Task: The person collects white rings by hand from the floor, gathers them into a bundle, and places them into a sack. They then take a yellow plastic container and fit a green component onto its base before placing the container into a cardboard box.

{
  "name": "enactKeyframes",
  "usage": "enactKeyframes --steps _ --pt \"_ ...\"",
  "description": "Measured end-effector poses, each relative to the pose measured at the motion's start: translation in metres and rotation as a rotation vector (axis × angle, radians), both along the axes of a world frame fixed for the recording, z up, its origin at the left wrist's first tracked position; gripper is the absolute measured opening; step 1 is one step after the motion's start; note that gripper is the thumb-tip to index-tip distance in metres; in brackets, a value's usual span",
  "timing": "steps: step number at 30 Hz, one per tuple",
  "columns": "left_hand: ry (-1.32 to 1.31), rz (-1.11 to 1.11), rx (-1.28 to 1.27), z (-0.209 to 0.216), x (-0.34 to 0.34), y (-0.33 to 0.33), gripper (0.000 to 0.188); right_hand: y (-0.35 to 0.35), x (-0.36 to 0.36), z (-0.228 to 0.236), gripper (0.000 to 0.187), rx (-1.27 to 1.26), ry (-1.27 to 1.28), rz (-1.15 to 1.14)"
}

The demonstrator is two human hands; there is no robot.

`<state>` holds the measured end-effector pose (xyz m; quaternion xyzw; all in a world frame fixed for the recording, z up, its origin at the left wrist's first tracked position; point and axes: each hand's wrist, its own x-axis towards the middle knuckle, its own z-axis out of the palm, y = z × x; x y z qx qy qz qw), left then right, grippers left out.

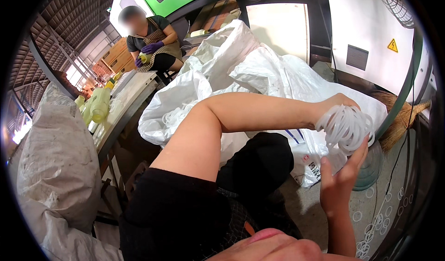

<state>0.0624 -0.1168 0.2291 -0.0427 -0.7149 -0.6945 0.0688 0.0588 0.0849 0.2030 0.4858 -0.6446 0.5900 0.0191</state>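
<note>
Rings point(346, 127): white bunch, up in the air by the right side of the sack point(282, 75)
Left hand point(337, 104): at the bunch, right end of the sack; fingers hidden, so can't tell if it's gripping
Right hand point(342, 180): kinda spread, thumb apart, fingertips at the bunch, right of the sack
Desk point(134, 88): left of the sack, yellowish bottles point(98, 105) on it
Floor point(303, 214): loose rings point(379, 221), lower right of sack
</note>
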Motion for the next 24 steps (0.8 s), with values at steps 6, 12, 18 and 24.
enactKeyframes --steps 6,12,18,24 --pt "-0.043 -0.308 -0.073 0.029 0.033 -0.06 0.028 0.004 0.009 0.005 0.087 -0.013 0.223 0.139" --pt "-0.566 0.566 -1.102 0.109 0.213 -0.205 0.038 -0.001 0.008 -0.028 0.073 0.16 0.036 0.108" --pt "-1.075 0.825 -1.566 0.101 0.295 -0.271 0.035 0.05 -0.061 -0.061 0.055 0.09 -0.113 0.049" --pt "-1.137 0.684 -1.529 0.024 0.367 -0.291 0.031 0.115 -0.14 -0.103 0.027 0.473 -0.181 -0.162"
